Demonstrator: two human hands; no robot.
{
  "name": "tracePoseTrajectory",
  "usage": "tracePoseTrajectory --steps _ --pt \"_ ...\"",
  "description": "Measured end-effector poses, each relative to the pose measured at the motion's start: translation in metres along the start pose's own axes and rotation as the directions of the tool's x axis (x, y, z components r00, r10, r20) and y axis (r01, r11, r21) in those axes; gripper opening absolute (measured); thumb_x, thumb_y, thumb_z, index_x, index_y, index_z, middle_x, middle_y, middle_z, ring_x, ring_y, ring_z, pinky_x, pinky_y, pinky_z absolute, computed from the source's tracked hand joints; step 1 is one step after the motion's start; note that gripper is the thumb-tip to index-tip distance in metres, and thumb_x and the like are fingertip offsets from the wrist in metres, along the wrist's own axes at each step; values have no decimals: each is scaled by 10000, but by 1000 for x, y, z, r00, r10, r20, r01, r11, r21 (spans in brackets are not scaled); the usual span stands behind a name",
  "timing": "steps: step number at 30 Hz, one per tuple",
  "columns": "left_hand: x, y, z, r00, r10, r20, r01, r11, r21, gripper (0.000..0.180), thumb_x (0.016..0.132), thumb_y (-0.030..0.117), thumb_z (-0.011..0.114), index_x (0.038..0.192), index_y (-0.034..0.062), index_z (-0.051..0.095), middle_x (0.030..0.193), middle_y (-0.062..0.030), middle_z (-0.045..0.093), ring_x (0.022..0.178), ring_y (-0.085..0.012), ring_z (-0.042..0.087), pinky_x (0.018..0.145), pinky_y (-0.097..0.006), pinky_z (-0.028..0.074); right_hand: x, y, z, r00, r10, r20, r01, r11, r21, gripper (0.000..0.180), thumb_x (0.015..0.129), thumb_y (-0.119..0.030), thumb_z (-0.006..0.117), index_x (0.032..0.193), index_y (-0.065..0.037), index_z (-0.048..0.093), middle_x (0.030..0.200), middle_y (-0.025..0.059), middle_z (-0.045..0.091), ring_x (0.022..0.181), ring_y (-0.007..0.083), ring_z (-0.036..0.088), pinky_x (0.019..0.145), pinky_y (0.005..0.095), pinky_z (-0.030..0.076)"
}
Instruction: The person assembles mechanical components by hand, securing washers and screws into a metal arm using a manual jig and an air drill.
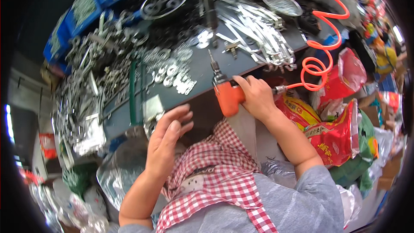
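My right hand (258, 97) grips an orange air drill (227, 98) in front of the bench edge. The drill's thin bit points away from me over the metal parts, and a coiled orange air hose (330, 45) joins it near the handle. Holding nothing that I can see, my left hand (165, 140) is raised at the near edge of the grey workbench (205, 77), fingers apart. Beyond it lies a pile of round washers and small shiny pieces (170, 71). A small T-shaped metal piece (231, 48) rests past the drill bit, beside a heap of flat metal strips (258, 28).
Blue bins (88, 11) of small hardware line the far left. A round metal bowl (148, 15) holds rings. Mixed metal brackets (92, 67) cover the bench's left side. Red plastic bags (334, 136) crowd my right. A dark upright tool (209, 8), blurred, hangs over the bench.
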State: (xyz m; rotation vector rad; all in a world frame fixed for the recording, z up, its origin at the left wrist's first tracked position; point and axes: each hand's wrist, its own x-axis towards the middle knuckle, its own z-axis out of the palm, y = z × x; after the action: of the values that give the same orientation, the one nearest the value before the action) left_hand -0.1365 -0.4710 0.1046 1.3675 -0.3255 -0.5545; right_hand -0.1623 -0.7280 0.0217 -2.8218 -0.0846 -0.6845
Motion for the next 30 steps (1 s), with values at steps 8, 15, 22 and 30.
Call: tracePoseTrajectory --steps 8,15,22,30 --pt "112 13 34 966 6 259 -120 897 426 222 876 140 500 1033 -9 552 984 -79 567 890 -145 564 783 -266 436 45 60 23 968 182 171 -187 982 14 580 584 -197 755 1074 -108 459 815 119 566 762 306 594 652 402 470" --pt "268 -5 96 904 87 419 -331 762 556 227 876 161 525 1026 -9 539 860 -35 581 795 -90 544 710 -230 438 56 72 46 976 193 97 -207 964 167 600 620 -282 733 1118 -106 451 777 129 542 735 310 574 616 413 460" --pt "310 -32 132 881 110 460 -397 703 590 205 823 145 580 968 -1 581 869 -87 568 761 -134 561 665 -257 457 49 68 33 983 123 133 -129 991 43 619 635 -276 696 1165 -70 450 1044 143 451 1004 288 448 804 402 399" --pt "238 20 56 903 50 427 -317 749 583 169 811 15 553 978 -10 551 989 -90 528 871 -154 568 754 -251 466 28 218 -194 768 -600 -222 324 65 944 264 895 -165 454 770 19 596 701 176 605 599 290 607 499 342 505"
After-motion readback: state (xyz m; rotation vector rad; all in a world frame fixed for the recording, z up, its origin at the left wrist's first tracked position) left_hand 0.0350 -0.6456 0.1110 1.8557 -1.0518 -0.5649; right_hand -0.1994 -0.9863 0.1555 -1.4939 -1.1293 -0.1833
